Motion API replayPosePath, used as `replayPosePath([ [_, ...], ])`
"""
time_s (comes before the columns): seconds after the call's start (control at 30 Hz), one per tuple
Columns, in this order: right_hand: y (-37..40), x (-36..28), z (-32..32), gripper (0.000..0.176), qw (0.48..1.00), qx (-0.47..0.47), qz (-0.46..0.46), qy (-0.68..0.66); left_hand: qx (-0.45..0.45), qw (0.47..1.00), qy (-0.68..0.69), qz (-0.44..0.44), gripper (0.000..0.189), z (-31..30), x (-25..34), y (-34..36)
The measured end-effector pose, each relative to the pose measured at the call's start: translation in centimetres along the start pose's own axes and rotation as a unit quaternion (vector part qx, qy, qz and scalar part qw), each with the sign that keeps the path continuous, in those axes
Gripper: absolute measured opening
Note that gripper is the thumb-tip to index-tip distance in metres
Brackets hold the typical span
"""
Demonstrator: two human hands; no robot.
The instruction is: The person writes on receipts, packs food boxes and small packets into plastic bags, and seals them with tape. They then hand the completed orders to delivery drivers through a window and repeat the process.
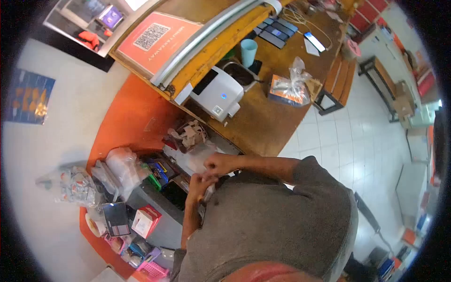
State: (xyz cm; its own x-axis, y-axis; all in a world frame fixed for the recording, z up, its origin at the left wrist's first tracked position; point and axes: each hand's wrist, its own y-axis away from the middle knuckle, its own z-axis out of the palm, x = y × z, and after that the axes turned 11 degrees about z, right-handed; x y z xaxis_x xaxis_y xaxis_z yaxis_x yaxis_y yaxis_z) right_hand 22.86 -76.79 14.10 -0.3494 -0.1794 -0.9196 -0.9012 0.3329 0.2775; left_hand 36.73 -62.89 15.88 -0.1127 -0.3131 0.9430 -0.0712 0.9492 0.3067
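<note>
I am holding my curled right hand and left hand together beside a translucent plastic bag, the handling seemingly unfinished, but I cannot tell what they are gripping or what is done.

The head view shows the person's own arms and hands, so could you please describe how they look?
The right hand and left hand wear no gloves, leaving the fingers uncovered. The right sleeve is short, plain and dark grey-brown, ending near the elbow; the forearm below is bare. The left sleeve looks alike. Wristwear is too blurred to confirm.
</note>
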Motion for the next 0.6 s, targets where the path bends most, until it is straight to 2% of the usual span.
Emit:
replayPosePath([
  [0.03,0.3,0.2,-1.2,0.037,1.000,-0.011,-0.010,0.009,0.017,1.000,0.001,0.005,0.019,-0.7,-0.8,0.3],
  [0.1,0.8,0.4,-3.0,0.029,0.989,-0.107,-0.066,0.073,0.019,0.999,-0.027,-0.034,0.017,-3.3,-3.7,2.4],
  [0.13,0.8,1.2,-3.9,0.029,0.986,-0.123,-0.076,0.081,0.112,0.993,-0.035,0.001,0.018,-4.2,-4.2,3.9],
  [0.17,0.3,2.2,-4.7,0.026,0.986,-0.045,-0.065,0.148,0.204,0.977,-0.044,0.036,0.021,-5.1,-4.7,5.8],
  [0.2,-0.2,2.5,-5.3,0.024,0.975,0.035,-0.057,0.212,0.310,0.951,-0.007,0.016,0.024,-5.8,-6.7,8.6],
  [0.23,-0.6,2.0,-6.0,0.024,0.972,0.025,-0.075,0.220,0.413,0.910,0.031,0.001,0.027,-6.0,-8.7,10.5],
  [0.27,-0.8,1.0,-5.8,0.024,0.966,0.054,-0.074,0.242,0.432,0.902,0.028,0.004,0.027,-5.3,-9.3,11.7],
  [0.3,-1.0,0.4,-5.2,0.024,0.960,0.084,-0.073,0.258,0.544,0.833,0.098,0.023,0.028,-4.4,-9.5,12.9],
  [0.33,-1.7,0.7,-4.2,0.024,0.960,0.075,-0.092,0.254,0.643,0.747,0.163,0.046,0.029,-4.0,-10.1,14.5],
  [0.4,-3.3,1.8,-1.8,0.027,0.965,0.052,-0.016,0.256,0.582,0.686,0.390,0.197,0.019,-4.9,-19.0,17.9],
  [0.43,-3.5,1.6,-1.4,0.027,0.966,0.049,-0.033,0.251,0.661,0.587,0.454,0.111,0.012,-3.6,-13.9,15.2],
  [0.47,-3.4,1.2,-1.4,0.025,0.963,0.024,-0.004,0.270,0.651,0.602,0.458,0.066,0.004,-3.2,-11.8,14.5],
  [0.5,-3.6,0.8,-1.3,0.025,0.956,-0.001,0.026,0.292,0.658,0.597,0.453,0.077,0.004,-3.1,-10.8,13.9],
  [0.53,-3.9,0.9,-0.5,0.025,0.956,-0.004,0.015,0.293,0.686,0.613,0.379,0.103,0.006,-3.0,-10.1,13.6],
  [0.57,-4.0,1.4,0.5,0.027,0.967,0.066,-0.090,0.228,0.709,0.623,0.305,0.124,0.008,-2.8,-9.4,13.4],
  [0.6,-3.8,0.8,1.1,0.030,0.966,0.099,-0.142,0.192,0.713,0.618,0.305,0.127,0.008,-2.5,-7.8,12.8],
])
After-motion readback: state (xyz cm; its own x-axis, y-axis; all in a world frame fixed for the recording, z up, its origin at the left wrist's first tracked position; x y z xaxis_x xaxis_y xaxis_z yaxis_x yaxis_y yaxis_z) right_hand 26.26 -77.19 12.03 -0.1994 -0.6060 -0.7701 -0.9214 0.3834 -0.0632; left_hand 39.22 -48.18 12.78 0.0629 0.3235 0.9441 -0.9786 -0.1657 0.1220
